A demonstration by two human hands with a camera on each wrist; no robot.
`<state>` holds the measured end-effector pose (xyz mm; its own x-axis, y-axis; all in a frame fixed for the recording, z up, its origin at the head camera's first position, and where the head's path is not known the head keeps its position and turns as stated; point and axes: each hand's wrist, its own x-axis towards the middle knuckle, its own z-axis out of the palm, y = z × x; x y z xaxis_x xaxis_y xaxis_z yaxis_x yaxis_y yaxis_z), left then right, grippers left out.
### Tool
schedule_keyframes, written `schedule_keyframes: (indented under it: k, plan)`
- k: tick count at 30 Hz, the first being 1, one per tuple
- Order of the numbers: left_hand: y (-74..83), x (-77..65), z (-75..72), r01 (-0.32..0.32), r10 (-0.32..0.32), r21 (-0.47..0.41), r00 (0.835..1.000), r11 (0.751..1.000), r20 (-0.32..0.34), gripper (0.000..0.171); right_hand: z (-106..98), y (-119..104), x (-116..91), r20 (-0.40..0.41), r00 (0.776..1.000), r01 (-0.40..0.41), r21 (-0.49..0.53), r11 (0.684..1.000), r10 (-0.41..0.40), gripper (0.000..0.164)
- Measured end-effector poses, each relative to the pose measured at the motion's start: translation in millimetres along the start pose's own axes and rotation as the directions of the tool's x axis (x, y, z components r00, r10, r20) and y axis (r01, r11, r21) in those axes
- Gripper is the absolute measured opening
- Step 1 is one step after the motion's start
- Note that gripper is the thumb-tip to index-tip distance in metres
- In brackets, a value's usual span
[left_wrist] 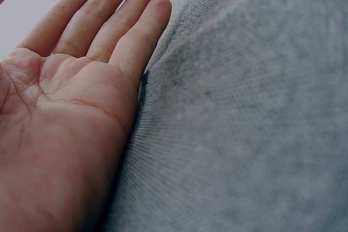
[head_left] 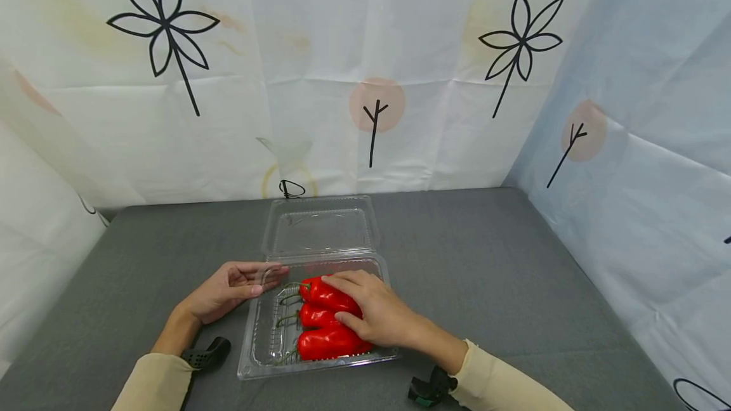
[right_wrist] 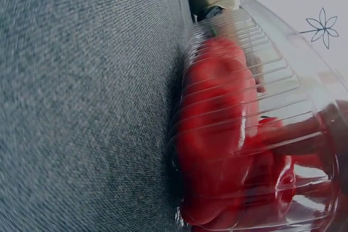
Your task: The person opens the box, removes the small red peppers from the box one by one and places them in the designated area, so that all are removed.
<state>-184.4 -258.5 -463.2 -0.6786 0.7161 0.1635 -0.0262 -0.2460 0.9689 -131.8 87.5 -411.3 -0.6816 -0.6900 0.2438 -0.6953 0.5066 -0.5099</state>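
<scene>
A clear plastic clamshell container (head_left: 257,347) lies on the grey table with its lid (head_left: 320,227) folded back away from me. Three red peppers (head_left: 331,342) with green stems lie side by side in its base, stems toward the left. Over the far pepper (head_left: 325,293) my right hand (head_left: 379,309) curls its fingers, the thumb on the near side by the middle pepper. My left hand (head_left: 228,290) is at the container's left side, its fingers straight and the fingertips against the plastic; the left wrist view shows its bare palm (left_wrist: 70,118).
Grey cloth (head_left: 485,259) covers the table. White printed curtains (head_left: 434,138) hang behind it and along both sides. A black wrist strap (head_left: 208,354) is on the left wrist, another (head_left: 431,389) on the right.
</scene>
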Motion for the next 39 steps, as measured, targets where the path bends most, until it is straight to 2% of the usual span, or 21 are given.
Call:
schedule_keyframes:
  k: [9,14,19,22,26,32,36,39]
  plan:
    - [-0.9,-0.4,-0.2,0.004,-0.004,0.0,1.0,1.0,-0.003,0.048,-1,0,0,-0.005,1.0,0.016,0.008,1.0,-0.016,0.055]
    - [-0.7,-0.3,-0.1,-0.004,0.004,-0.011,1.0,1.0,0.007,0.047,-3,1,0,-0.046,0.999,0.032,0.146,0.989,-0.026,0.054]
    - [1.0,-0.3,-0.1,-0.007,0.007,-0.004,1.0,1.0,0.009,0.047,-10,3,2,-0.136,0.99,0.086,0.299,0.95,-0.047,0.053]
    - [1.8,-0.1,0.1,-0.003,0.003,-0.002,1.0,1.0,0.008,0.047,-18,3,3,-0.19,0.981,0.113,0.357,0.927,-0.047,0.053]
    - [1.4,0.0,-0.1,0.004,-0.004,-0.008,1.0,1.0,0.005,0.047,-33,9,4,-0.241,0.971,0.097,0.384,0.918,-0.002,0.054]
    - [-0.1,0.2,-0.9,-0.002,0.002,-0.013,1.0,1.0,0.007,0.047,-53,33,6,-0.338,0.935,0.041,0.406,0.913,0.109,0.052]
    - [0.3,0.0,0.0,-0.002,0.002,-0.017,1.0,1.0,0.01,0.048,-60,54,6,-0.407,0.894,0.0,0.416,0.909,0.186,0.051]
    - [0.7,-0.2,0.7,-0.001,0.001,-0.017,1.0,1.0,0.011,0.048,-60,71,6,-0.452,0.856,-0.045,0.418,0.908,0.251,0.051]
